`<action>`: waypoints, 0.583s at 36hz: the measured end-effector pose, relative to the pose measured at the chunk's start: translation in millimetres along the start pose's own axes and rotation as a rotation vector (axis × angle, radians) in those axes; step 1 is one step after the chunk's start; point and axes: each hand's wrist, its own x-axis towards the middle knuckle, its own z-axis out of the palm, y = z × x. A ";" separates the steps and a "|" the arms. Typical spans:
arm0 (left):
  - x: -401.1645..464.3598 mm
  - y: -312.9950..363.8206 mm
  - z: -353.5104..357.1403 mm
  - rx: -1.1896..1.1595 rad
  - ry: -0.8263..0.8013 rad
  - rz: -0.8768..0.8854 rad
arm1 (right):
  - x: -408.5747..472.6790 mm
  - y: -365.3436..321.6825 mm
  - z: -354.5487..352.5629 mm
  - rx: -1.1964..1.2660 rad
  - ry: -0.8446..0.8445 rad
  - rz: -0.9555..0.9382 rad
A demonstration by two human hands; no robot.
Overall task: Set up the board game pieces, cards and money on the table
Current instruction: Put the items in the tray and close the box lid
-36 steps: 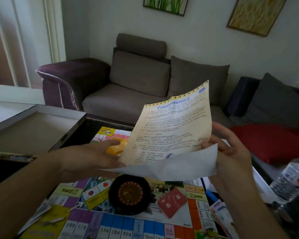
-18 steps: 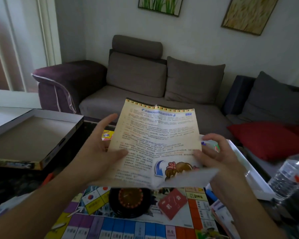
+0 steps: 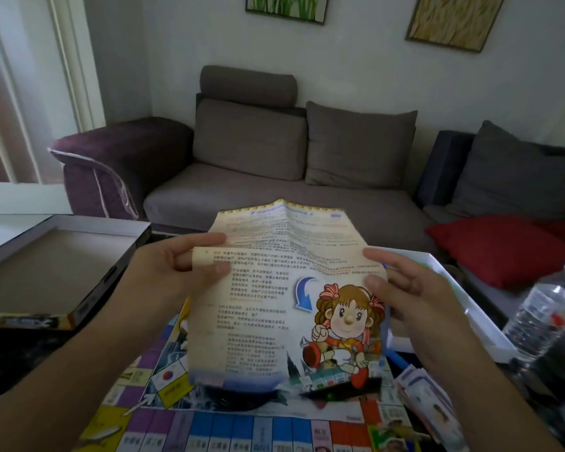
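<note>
Both hands hold an unfolded rules sheet (image 3: 284, 298) up over the game board (image 3: 190, 429): the left hand (image 3: 173, 275) pinches its left edge between thumb and fingers, and the right hand (image 3: 405, 288) grips the right edge beside a printed cartoon girl. The board lies flat on the table, with a stack of play money (image 3: 428, 399) at its right edge. An upturned box lid (image 3: 59, 265) sits to the left, a white box tray (image 3: 463, 308) and a plastic water bottle (image 3: 542, 308) to the right, a grey sofa (image 3: 274, 164) beyond.
</note>
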 end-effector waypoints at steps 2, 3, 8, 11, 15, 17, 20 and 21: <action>0.0 7.0 -0.4 0.043 0.013 0.038 | -1.1 -4.4 -0.2 -0.046 0.046 -0.054; -0.3 11.4 -0.6 0.068 0.019 0.051 | -1.4 -6.3 -0.7 -0.069 0.078 -0.085; -0.3 26.0 -2.4 0.053 0.039 0.079 | -3.1 -14.7 -3.2 0.038 0.187 -0.145; -2.3 29.7 -0.4 0.019 0.020 0.070 | -5.3 -18.1 -4.8 0.071 0.205 -0.178; -6.2 33.8 2.6 0.047 0.020 0.075 | -7.9 -20.1 -5.1 0.071 0.225 -0.189; -7.0 35.5 2.8 0.083 0.022 0.088 | -8.9 -22.1 -6.5 0.065 0.191 -0.191; -8.8 40.9 1.1 0.164 0.000 0.146 | -9.1 -24.7 -9.9 -0.041 0.112 -0.199; -10.0 43.5 1.0 0.200 -0.001 0.175 | -9.2 -25.6 -9.8 -0.087 0.112 -0.210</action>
